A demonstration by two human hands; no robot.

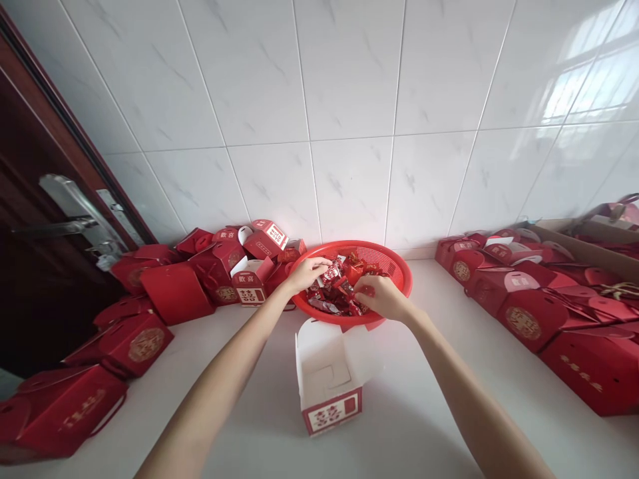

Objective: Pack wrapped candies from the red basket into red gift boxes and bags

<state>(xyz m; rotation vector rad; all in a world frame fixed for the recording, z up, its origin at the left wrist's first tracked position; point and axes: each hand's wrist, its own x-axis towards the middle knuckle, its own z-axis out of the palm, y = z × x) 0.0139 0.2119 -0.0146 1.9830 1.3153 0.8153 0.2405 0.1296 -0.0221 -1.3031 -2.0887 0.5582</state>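
Note:
A red plastic basket by the tiled wall holds a heap of wrapped candies. Over its left side, my left hand is closed, with a red-and-white wrapped candy at its fingertips. My right hand reaches into the right side of the heap with fingers curled down; whatever they pinch is hidden. In front of the basket stands an open paper gift box, white inside, with red-and-white patterning on its front. Its inner floor shows no candy, and neither hand touches it.
Red gift boxes are grouped along the left, some smaller ones beside the basket. More red boxes line the right, next to a cardboard carton. A door with a metal handle is at far left.

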